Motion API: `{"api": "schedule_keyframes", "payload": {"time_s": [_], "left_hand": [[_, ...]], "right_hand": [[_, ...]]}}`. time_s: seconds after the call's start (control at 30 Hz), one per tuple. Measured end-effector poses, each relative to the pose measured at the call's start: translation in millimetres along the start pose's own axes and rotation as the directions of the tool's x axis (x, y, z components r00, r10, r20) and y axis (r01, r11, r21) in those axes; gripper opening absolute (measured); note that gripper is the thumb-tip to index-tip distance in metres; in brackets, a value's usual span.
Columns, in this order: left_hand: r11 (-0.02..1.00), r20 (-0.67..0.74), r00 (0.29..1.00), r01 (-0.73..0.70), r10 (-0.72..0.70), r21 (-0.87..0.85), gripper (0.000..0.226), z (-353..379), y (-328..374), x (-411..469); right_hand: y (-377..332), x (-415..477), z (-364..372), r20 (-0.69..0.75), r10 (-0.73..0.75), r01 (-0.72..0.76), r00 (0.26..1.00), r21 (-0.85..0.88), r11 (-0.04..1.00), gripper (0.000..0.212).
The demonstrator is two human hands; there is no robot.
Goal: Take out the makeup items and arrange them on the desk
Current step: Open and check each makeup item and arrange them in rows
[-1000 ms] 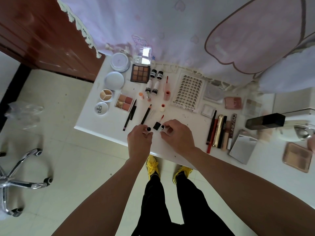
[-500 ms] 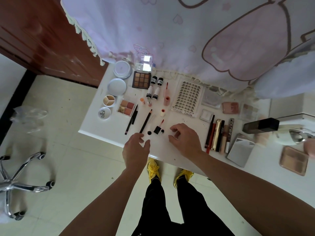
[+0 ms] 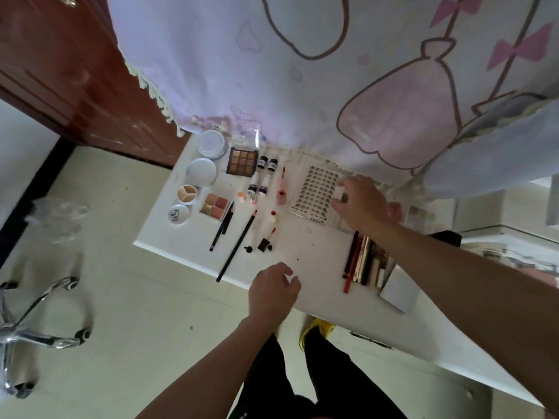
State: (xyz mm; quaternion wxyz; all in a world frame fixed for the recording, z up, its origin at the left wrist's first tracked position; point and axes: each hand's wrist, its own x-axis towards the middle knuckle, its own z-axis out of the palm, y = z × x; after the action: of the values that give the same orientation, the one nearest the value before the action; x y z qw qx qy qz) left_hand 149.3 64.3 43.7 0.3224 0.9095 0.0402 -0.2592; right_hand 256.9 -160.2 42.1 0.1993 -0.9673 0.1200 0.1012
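Note:
Makeup lies in rows on the white desk (image 3: 302, 261): round compacts (image 3: 202, 171), a nine-pan palette (image 3: 242, 161), a four-pan palette (image 3: 214, 205), small bottles (image 3: 263, 180), two black pencils (image 3: 236, 245), a false-lash tray (image 3: 316, 190) and a bundle of tubes and pens (image 3: 364, 261). Small black caps and a lip applicator (image 3: 263, 244) lie loose near the front. My right hand (image 3: 361, 204) hovers over the lash tray's right edge, fingers curled; whether it touches anything is hidden. My left hand (image 3: 273, 290) hangs at the desk's front edge, fingers loosely apart, holding nothing.
A pink printed curtain (image 3: 332, 80) hangs behind the desk. A small mirror (image 3: 399, 290) lies right of the pens. A wooden cabinet (image 3: 69, 71) stands at left, and a chair base (image 3: 33, 331) sits on the tiled floor.
Both hands have left the small black caps. My right hand has moved up and right to the lash tray; my left hand has pulled back to the desk's front edge.

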Motion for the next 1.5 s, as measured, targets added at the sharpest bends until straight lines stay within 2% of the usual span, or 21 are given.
{"api": "schedule_keyframes", "payload": {"time_s": [0.07,0.13,0.23,0.33,0.43,0.53,0.7,0.83,0.97,1.03,1.1,1.17,1.23,1.3,1.4,1.5], "left_hand": [[0.995,0.057,0.998,0.03,-0.025,-0.09,0.023,12.5,22.2,9.9],[0.936,0.122,0.986,0.145,-0.11,-0.32,0.03,23.8,43.5,22.7],[0.694,0.243,0.935,0.355,-0.259,-0.627,0.046,31.2,70.4,41.9],[0.55,0.276,0.908,0.412,-0.315,-0.727,0.059,30.7,86.6,61.3],[0.45,0.296,0.891,0.433,-0.344,-0.781,0.061,26.9,93.6,76.0],[0.422,0.295,0.879,0.445,-0.374,-0.79,0.061,24.1,96.6,87.0],[0.357,0.322,0.841,0.49,-0.436,-0.795,0.066,25.5,97.9,91.0],[0.296,0.323,0.84,0.473,-0.436,-0.83,0.051,24.5,102.3,86.7],[0.342,0.294,0.855,0.454,-0.428,-0.823,0.029,24.7,105.4,80.0],[0.274,0.301,0.848,0.444,-0.436,-0.853,0.026,17.3,112.2,70.5],[0.117,0.367,0.831,0.45,-0.418,-0.885,0.043,6.5,116.5,62.4],[-0.005,0.456,0.833,0.478,-0.314,-0.878,0.054,-7.3,120.7,54.1],[0.015,0.495,0.847,0.507,-0.192,-0.862,0.051,-20.6,126.1,45.1],[0.129,0.463,0.88,0.475,-0.109,-0.871,0.038,-33.0,132.2,38.3],[0.345,0.363,0.932,0.346,-0.016,-0.873,0.028,-47.9,138.8,30.1],[0.409,0.294,0.955,0.253,0.04,-0.877,0.027,-59.5,141.3,23.7]], "right_hand": [[-2.9,22.0,-5.7,0.046,-0.055,0.058,0.997,-0.075,0.995,0.049],[-6.5,40.3,-7.2,0.1,-0.088,0.1,0.991,-0.122,0.988,0.051],[-9.9,57.7,-4.7,0.179,-0.102,0.133,0.979,-0.174,0.976,0.05],[-7.5,68.2,-2.6,0.231,-0.1,0.148,0.968,-0.2,0.968,0.05],[-2.1,74.4,-1.4,0.27,-0.103,0.153,0.957,-0.172,0.973,0.049],[2.6,78.6,-0.7,0.264,-0.104,0.136,0.959,-0.107,0.985,0.044],[9.7,80.8,-4.5,0.216,-0.05,0.055,0.975,-0.02,0.998,0.047],[12.6,72.4,-13.3,0.103,-0.045,0.031,0.994,0.134,0.991,0.038],[13.9,52.5,-32.9,0.026,-0.007,-0.001,1.0,0.316,0.949,0.03],[17.8,41.5,-45.3,0.018,0.009,-0.016,1.0,0.399,0.917,0.028],[23.0,29.3,-59.1,0.027,0.022,-0.033,0.999,0.507,0.862,0.02],[26.9,17.9,-73.4,0.056,0.02,-0.05,0.998,0.599,0.799,0.015],[30.5,8.3,-85.9,0.099,0.009,-0.071,0.995,0.65,0.757,0.014],[33.6,0.6,-96.4,0.132,0.019,-0.103,0.991,0.672,0.734,0.015],[33.9,-9.1,-111.4,0.147,0.043,-0.134,0.988,0.696,0.706,0.015],[28.3,-20.3,-124.9,0.17,0.094,-0.191,0.981,0.754,0.628,0.015]]}}
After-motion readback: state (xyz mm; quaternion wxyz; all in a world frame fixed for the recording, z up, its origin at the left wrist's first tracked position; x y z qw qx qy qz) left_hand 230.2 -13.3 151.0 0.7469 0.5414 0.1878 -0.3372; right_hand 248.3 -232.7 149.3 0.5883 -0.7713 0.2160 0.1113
